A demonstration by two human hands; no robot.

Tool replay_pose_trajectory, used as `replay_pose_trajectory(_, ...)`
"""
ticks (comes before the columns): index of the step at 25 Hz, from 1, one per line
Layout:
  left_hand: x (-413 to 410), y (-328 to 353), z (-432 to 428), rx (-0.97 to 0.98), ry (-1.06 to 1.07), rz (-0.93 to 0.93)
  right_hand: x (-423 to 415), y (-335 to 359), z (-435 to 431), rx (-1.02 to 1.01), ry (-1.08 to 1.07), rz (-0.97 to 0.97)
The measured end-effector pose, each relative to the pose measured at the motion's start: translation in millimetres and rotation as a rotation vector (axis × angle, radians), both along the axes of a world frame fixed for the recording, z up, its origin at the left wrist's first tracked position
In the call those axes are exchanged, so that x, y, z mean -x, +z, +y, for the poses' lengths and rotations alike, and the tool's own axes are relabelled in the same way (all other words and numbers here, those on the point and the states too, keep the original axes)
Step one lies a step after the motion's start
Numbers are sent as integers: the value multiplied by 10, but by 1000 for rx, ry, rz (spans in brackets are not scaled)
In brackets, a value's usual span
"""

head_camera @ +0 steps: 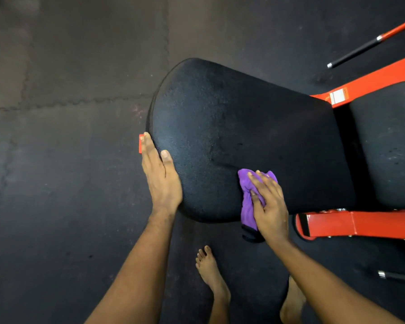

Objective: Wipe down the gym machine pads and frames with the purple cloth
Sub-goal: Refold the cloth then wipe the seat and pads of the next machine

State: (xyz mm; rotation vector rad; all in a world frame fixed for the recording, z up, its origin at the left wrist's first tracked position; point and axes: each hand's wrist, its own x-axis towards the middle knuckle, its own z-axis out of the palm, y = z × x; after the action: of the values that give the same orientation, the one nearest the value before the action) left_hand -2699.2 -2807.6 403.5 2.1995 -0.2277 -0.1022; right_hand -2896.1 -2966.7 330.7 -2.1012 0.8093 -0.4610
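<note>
Purple cloth point(246, 211) under right fingers point(259, 184)

No text can be read: the only label in view, a small white-and-orange sticker point(338, 96) on the orange frame point(372, 80), at about two o'clock from the black pad point(243, 127), is too small and blurred to make out.

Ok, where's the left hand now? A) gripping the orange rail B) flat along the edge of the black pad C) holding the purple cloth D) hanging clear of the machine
B: the left hand lies flat along the edge of the black pad; the right hand presses the purple cloth.
</note>
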Motion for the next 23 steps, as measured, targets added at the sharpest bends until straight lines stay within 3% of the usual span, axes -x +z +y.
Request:
replay_pose_trajectory(2,44,-55,-63,-20,71,-56,-61,175,-80,-63,-69,-113)
replay_pose_trajectory(4,60,-104,-85,-14,104,-80,-190,389,-78,-49,57,-167)
replay_pose_trajectory(6,64,-108,-83,-5,106,-115,-305,476,19,55,398,14)
replay_pose_trajectory(8,53,-105,-97,-3,133,-127,-359,364,49,222,575,210)
replay_pose_trajectory(12,77,-99,-132,60,211,-99,-381,268,63,318,530,264)
replay_pose_trajectory(19,49,-184,-85,103,259,-88,-372,68,96,361,491,81)
replay_pose_trajectory(23,-61,-303,-23,158,213,-200,-349,-16,95,384,506,8)
